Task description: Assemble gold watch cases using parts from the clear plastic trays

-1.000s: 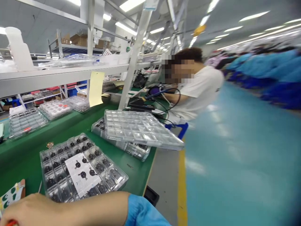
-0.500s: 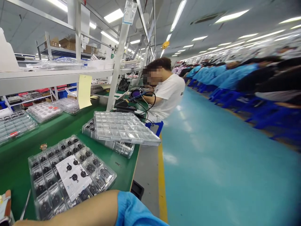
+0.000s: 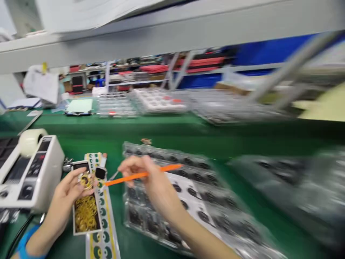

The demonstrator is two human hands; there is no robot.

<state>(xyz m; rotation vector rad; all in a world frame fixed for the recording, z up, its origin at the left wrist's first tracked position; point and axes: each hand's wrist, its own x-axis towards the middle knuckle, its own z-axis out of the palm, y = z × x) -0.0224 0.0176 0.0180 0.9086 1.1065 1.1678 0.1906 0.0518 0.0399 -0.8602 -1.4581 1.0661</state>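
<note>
My left hand (image 3: 67,189) pinches a small round part with a gold ring (image 3: 85,181) over a narrow white box (image 3: 100,221). Loose gold-coloured ring pieces (image 3: 86,212) fill the lower part of that box. Between the fingers of my right hand (image 3: 155,181) lies a thin orange stick (image 3: 134,176), its left tip close to the part in my left hand. A strip of ring-shaped stickers (image 3: 106,219) lies beside and partly under the box. Below my right forearm is a clear compartment tray (image 3: 129,225) of black round parts, with a white sheet (image 3: 185,190) on top.
A white tape dispenser (image 3: 50,172) stands at the left. More clear trays (image 3: 117,104) and a white tray (image 3: 159,100) line the raised ledge behind. Blurred clear trays (image 3: 277,187) lie at the right. A grey shelf beam (image 3: 172,36) crosses above the bench.
My view has swung left from the aisle and a seated person to the bench. Both my hands now show, with the orange stick and the small ringed part in them.
</note>
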